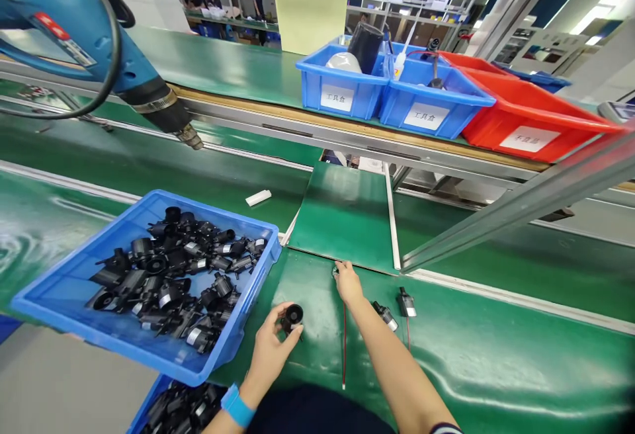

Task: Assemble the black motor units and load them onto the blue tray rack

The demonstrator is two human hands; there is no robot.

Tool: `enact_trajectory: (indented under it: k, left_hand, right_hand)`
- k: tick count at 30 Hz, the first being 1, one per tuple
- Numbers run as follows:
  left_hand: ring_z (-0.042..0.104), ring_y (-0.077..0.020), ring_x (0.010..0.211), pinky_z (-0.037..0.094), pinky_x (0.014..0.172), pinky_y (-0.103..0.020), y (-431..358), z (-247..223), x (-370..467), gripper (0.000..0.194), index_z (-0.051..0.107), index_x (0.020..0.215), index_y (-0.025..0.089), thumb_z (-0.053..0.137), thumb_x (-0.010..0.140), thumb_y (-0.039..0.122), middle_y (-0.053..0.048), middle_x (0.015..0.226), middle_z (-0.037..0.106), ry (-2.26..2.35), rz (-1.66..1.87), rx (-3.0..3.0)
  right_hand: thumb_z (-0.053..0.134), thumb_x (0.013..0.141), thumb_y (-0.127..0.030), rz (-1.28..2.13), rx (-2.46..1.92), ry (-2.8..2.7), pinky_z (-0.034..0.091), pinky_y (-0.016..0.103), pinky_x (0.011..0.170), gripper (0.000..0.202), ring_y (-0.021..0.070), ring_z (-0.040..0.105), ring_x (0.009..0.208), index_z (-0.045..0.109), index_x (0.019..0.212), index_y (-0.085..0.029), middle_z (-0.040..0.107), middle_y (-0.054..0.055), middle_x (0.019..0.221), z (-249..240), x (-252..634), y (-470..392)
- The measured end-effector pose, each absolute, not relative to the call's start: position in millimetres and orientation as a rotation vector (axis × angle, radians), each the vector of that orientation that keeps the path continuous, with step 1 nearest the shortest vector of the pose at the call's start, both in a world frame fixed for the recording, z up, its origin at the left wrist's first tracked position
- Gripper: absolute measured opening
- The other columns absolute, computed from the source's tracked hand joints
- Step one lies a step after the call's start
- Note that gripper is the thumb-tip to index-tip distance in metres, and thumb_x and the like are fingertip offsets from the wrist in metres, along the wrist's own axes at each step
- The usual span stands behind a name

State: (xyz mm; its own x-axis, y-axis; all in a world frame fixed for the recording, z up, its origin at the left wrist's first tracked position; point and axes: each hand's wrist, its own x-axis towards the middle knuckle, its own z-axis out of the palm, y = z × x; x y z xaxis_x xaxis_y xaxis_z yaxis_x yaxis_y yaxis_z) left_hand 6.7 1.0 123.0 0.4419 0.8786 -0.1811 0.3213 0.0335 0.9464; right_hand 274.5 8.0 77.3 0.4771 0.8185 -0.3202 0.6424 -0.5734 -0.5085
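My left hand (275, 341) is closed around a small black pump-like part (294, 315), its round open end facing up. Farther forward, my right hand (348, 283) has its fingers pinched together at the near edge of a raised green board (347, 216). A tiny item shows at those fingertips, too small to make out. From beneath this hand a thin red wire (344, 348) runs toward me and ends in a white plug. Right of my right forearm lie two more parts, a black pump-like part (385, 315) on its side and another black one (406, 302) with a red lead.
A blue tray (251, 328) heaped with black parts stands at left, another blue bin (149, 407) below it. A blue heat gun (114, 43) hangs upper left. Blue boxes (342, 96) and a red box (536, 116) sit on the shelf; a metal post (496, 206) slants at right.
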Motion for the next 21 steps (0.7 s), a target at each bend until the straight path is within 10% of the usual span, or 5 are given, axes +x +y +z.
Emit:
enact_trajectory:
  k: [9,21]
  left_hand:
    - [0.062,-0.0186,0.115,0.056,0.098,-0.032,-3.1,151.0,10.3,0.045,0.054,0.13,0.027,0.068,0.088,0.037,-0.006,0.129,0.058,0.956,0.624,1.708]
    - [0.063,-0.0219,0.113,0.057,0.093,-0.036,-15.0,126.3,12.6,0.047,0.057,0.128,0.023,0.067,0.085,0.04,-0.008,0.125,0.063,0.999,0.496,1.78]
  right_hand:
    - [0.043,0.099,-0.026,0.718,-2.152,-1.151,0.05,0.026,0.084,0.034,0.011,0.061,0.069,0.067,0.123,-0.022,0.067,0.004,0.108,115.1,275.0,-36.9]
    - [0.082,0.068,-0.02,0.989,-2.294,-1.538,0.05,0.034,0.093,0.064,0.0248,0.066,0.105,0.066,0.129,-0.034,0.059,0.006,0.129,95.6,244.7,-113.2]
